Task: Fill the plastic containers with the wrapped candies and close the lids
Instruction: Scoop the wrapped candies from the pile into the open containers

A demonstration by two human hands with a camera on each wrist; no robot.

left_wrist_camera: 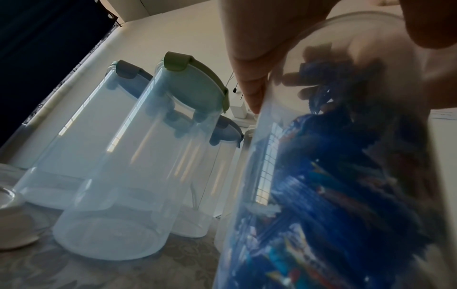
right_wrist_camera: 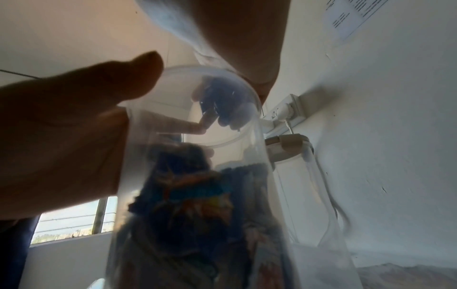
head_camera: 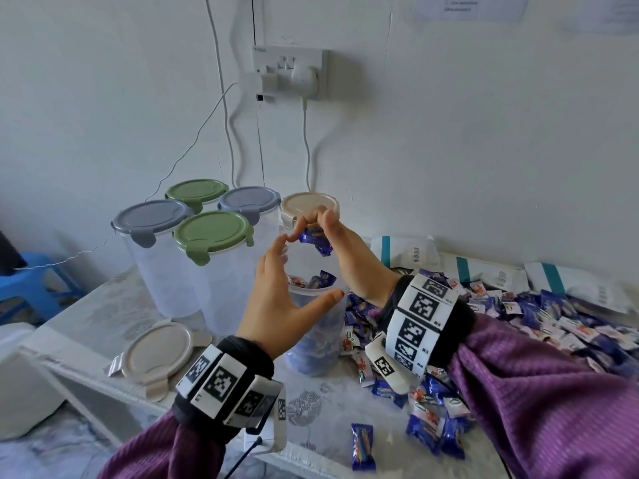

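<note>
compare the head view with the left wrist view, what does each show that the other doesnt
Only the head view shows the right hand gripping blue candies above the open container, the beige lid lying loose on the table, and the candy pile. Only the left wrist view shows the empty containers' bases from low down. Both show the left hand around the candy-filled container and the green-lidded container.

We find bare table [head_camera: 103, 305] only at the front left, partly taken by a loose beige lid [head_camera: 157, 350]. Lidded containers [head_camera: 193, 243] block the back; loose candies [head_camera: 518, 316] cover the right side up to the open container [head_camera: 313, 344].
</note>
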